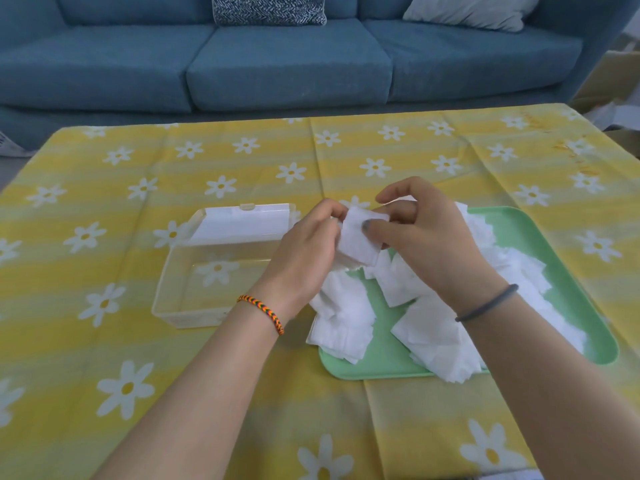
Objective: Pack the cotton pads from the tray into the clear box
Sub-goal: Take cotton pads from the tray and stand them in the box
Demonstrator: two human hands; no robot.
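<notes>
White cotton pads [358, 237] half-hidden between both hands, box [194, 289] edge covered

A blue sofa [277, 60] with 3 seat cushions stands behind the worktop [104, 220], which wears a yellow daisy-print cloth. 2 pillows, 1 patterned [268, 8] and 1 pale [467, 10], lean against its back. Soft, even light.
</notes>
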